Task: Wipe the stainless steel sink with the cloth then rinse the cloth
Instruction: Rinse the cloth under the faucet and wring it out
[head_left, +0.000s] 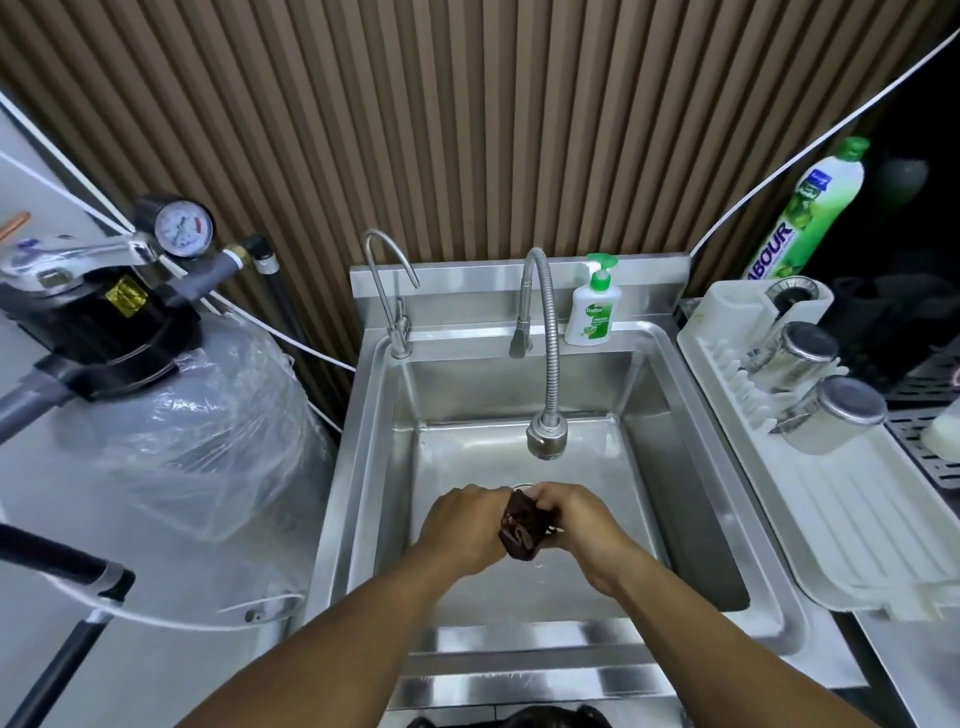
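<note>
Left side: a tank wrapped in clear plastic, with a pressure gauge mounted above its black head. Rear: a brown slatted wall panel and a white hand-soap pump bottle standing upright. Right side: a white draining rack holds a steel cup and a second steel cup, both tilted, with a green dish-liquid bottle leaning behind it.
</note>
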